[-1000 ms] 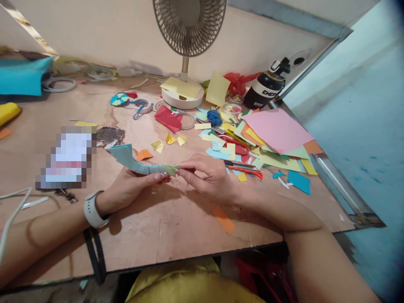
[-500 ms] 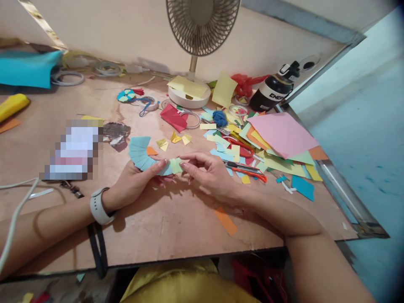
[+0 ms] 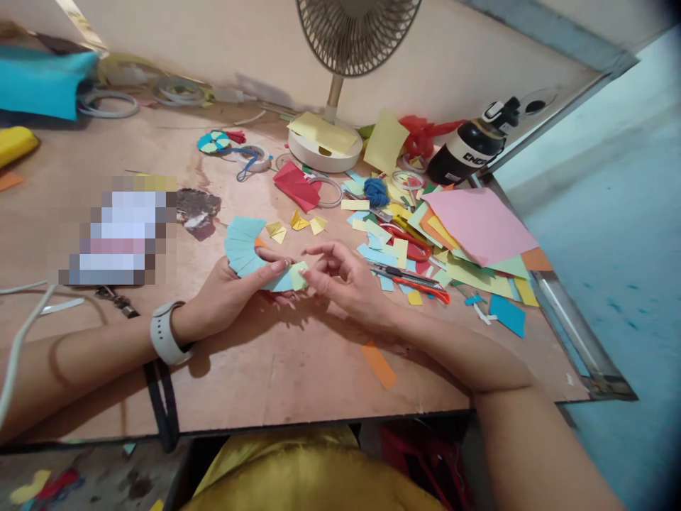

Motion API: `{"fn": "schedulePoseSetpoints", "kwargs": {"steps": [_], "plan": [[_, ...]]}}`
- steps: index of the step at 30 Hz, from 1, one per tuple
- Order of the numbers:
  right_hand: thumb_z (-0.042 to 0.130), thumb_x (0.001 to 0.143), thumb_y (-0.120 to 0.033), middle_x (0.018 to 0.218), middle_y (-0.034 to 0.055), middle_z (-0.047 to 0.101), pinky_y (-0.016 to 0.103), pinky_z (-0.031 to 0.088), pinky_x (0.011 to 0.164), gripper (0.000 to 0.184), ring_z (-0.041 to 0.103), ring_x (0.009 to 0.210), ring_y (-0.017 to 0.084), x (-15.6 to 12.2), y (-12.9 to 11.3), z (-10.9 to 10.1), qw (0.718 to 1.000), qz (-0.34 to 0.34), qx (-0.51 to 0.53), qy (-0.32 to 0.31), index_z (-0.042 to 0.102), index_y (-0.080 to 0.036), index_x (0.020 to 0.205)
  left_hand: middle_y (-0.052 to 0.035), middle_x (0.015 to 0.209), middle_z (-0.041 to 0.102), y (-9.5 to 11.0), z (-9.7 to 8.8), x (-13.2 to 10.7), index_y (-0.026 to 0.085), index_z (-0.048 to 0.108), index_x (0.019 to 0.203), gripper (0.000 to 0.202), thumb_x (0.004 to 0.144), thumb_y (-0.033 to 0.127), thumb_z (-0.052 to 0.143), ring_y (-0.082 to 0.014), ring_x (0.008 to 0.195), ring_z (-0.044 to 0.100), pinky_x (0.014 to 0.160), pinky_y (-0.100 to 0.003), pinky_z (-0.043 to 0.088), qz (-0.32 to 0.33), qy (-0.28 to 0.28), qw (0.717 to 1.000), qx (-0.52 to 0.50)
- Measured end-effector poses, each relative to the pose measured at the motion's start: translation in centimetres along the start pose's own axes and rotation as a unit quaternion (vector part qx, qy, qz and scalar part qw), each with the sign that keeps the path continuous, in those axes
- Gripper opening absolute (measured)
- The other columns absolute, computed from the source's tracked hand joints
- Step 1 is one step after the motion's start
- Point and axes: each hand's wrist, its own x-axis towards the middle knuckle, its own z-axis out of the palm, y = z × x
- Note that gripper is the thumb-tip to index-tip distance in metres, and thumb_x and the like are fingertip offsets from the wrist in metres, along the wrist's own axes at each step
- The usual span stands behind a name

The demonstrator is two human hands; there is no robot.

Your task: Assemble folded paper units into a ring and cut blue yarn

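Note:
My left hand (image 3: pixel 239 291) is closed on a curved fan of overlapping light blue folded paper pieces (image 3: pixel 245 248), thumb on top and fingers beneath. A light green paper piece (image 3: pixel 299 275) sits at the fan's right end. On that green piece rests the thumb of my right hand (image 3: pixel 340 280); its index finger is raised apart, and the other fingers curl, partly hidden. Just beyond the fan lie several small folded yellow papers (image 3: pixel 299 221). A bit of orange paper (image 3: pixel 259 243) shows inside the curve.
Right of my hands are a box cutter (image 3: pixel 407 275), red-handled scissors (image 3: pixel 407 241), paper scraps and a pink sheet (image 3: pixel 482 223). A fan (image 3: pixel 325 150) and black bottle (image 3: pixel 465 152) stand behind. A blurred-out phone-like object (image 3: pixel 120 238) lies left, an orange strip (image 3: pixel 379 365) nearer me.
The view has shifted slightly. My right index finger has lifted off the green piece, while the thumb stays on it. The paper fan has turned slightly in my left hand.

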Motion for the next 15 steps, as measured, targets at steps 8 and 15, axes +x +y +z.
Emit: {"fn": "schedulePoseSetpoints", "kwargs": {"steps": [8, 15], "plan": [[0.070, 0.100, -0.047, 0.120, 0.0086, 0.076, 0.028, 0.056, 0.074, 0.043, 0.066, 0.079, 0.013, -0.2, 1.1, -0.2, 0.950, -0.229, -0.207, -0.038, 0.065, -0.020, 0.133, 0.0003, 0.065, 0.074, 0.4, 0.0, 0.0, 0.022, 0.073, 0.080, 0.025, 0.097, 0.040, 0.075, -0.0142, 0.050, 0.068, 0.053, -0.023, 0.060, -0.025, -0.068, 0.997, -0.037], [0.065, 0.101, -0.054, 0.117, 0.0080, 0.078, 0.030, 0.058, 0.078, 0.048, 0.068, 0.080, 0.014, -0.1, 1.6, -0.3, 0.944, -0.224, -0.237, -0.049, 0.065, -0.022, 0.136, 0.0007, 0.064, 0.074, 1.0, 0.4, -0.3, 0.022, 0.073, 0.080, 0.026, 0.094, 0.043, 0.078, -0.0146, 0.052, 0.069, 0.055, -0.023, 0.060, -0.017, -0.058, 0.998, -0.001]]}}
